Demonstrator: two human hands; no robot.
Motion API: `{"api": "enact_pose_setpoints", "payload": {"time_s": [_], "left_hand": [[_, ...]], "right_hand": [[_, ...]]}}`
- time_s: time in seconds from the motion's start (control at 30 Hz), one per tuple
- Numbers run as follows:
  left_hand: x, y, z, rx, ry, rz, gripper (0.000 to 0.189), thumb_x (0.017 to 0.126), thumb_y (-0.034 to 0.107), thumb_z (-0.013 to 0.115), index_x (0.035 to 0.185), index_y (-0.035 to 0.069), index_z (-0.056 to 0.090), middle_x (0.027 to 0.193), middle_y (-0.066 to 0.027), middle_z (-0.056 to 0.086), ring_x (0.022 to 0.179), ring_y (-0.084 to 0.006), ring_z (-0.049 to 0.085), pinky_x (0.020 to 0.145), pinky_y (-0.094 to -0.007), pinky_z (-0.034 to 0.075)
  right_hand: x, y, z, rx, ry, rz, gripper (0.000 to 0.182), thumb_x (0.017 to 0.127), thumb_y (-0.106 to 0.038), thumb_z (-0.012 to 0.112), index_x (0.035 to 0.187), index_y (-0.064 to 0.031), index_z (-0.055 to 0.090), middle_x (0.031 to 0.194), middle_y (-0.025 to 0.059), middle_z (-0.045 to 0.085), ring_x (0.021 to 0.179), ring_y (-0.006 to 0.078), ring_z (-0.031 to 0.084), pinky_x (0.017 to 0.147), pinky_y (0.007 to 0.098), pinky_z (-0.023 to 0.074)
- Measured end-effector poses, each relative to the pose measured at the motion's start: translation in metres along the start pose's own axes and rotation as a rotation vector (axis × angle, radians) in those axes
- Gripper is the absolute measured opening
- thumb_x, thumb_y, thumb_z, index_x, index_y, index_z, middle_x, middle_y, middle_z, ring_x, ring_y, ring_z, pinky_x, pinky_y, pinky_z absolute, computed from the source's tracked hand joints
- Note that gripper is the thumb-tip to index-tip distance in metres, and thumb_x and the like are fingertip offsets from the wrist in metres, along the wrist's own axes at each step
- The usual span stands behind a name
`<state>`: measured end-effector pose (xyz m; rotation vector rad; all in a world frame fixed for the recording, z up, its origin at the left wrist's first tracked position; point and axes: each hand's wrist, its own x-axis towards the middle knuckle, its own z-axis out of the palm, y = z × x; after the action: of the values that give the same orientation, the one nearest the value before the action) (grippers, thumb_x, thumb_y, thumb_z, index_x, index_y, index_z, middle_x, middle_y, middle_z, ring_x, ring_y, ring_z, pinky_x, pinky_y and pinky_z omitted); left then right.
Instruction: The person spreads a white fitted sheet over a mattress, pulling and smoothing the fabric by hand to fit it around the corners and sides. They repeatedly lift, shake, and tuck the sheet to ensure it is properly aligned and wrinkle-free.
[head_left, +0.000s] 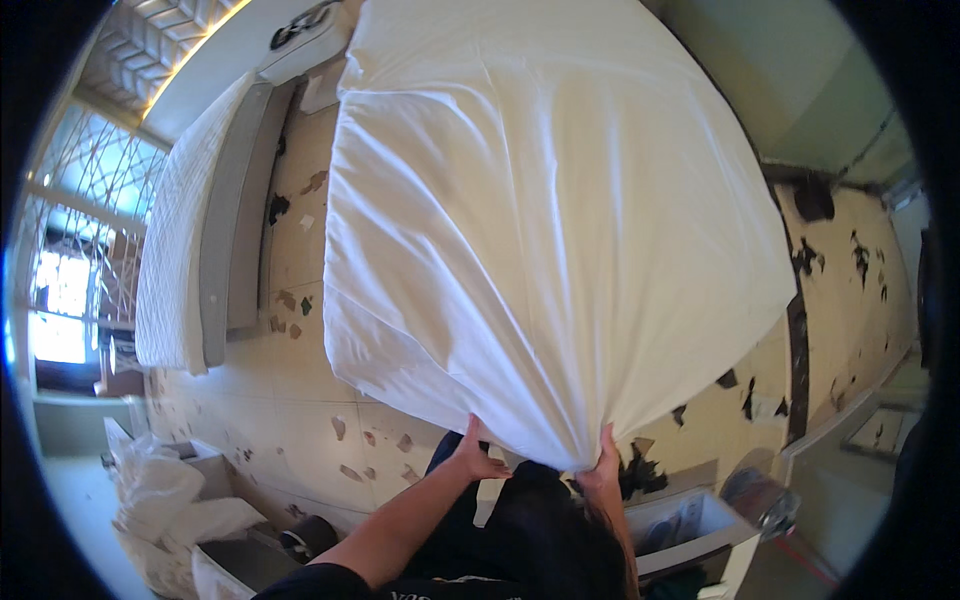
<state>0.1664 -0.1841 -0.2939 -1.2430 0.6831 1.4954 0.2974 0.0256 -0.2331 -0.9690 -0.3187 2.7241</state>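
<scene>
A white fitted sheet (570, 225) covers the mattress before me. Long folds run across it and draw together at the near edge. There my right hand (600, 474) grips the gathered cloth, thumb up along its side. My left hand (478, 459) is at the same edge, a little to the left. Its thumb points up beside the cloth and its fingers stretch sideways below the edge, with a gap between. The sheet hides the mattress beneath it.
A quilted mattress (176, 247) on a grey base stands to the left. Dark and brown scraps (637, 472) litter the tiled floor (300, 390). Crumpled plastic sheeting (165, 495) lies at lower left. An open drawer-like box (682, 525) is by my right side.
</scene>
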Motion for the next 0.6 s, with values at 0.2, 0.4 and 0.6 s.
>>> {"api": "enact_pose_setpoints", "payload": {"time_s": [0.2, 0.4, 0.6], "left_hand": [[-0.048, 0.016, 0.045, -0.388, -0.532, 0.987, 0.079, 0.077, 0.070, 0.028, 0.133, 0.014, 0.029, 0.134, -0.0087, 0.034, 0.119, -0.0315, 0.034, 0.099, -0.0478, 0.029], [-0.160, 0.100, -0.058, -0.264, -0.708, 0.960, 0.062, 0.085, 0.051, 0.039, 0.130, 0.009, 0.033, 0.130, -0.0129, 0.039, 0.118, -0.0318, 0.038, 0.098, -0.0475, 0.032], [-0.198, 0.034, -0.110, -0.286, -0.620, 0.968, 0.048, 0.091, 0.036, 0.034, 0.128, 0.005, 0.034, 0.129, -0.0143, 0.041, 0.117, -0.0318, 0.040, 0.100, -0.0470, 0.030]], "right_hand": [[-0.055, -0.050, 0.025, -0.058, -0.105, 0.141, 0.052, 0.089, -0.042, 0.039, 0.126, -0.0053, 0.038, 0.122, 0.0106, 0.048, 0.111, 0.0266, 0.047, 0.095, 0.0439, 0.0359], [-0.046, -0.069, 0.065, -0.013, -0.284, 0.080, 0.043, 0.092, -0.035, 0.035, 0.123, -0.0054, 0.041, 0.122, 0.0097, 0.048, 0.114, 0.0270, 0.043, 0.095, 0.0436, 0.0350], [0.021, -0.091, 0.065, 0.151, -0.148, -0.191, 0.037, 0.092, -0.028, 0.037, 0.120, -0.0052, 0.044, 0.120, 0.0100, 0.049, 0.111, 0.0277, 0.045, 0.094, 0.0427, 0.0369]]}}
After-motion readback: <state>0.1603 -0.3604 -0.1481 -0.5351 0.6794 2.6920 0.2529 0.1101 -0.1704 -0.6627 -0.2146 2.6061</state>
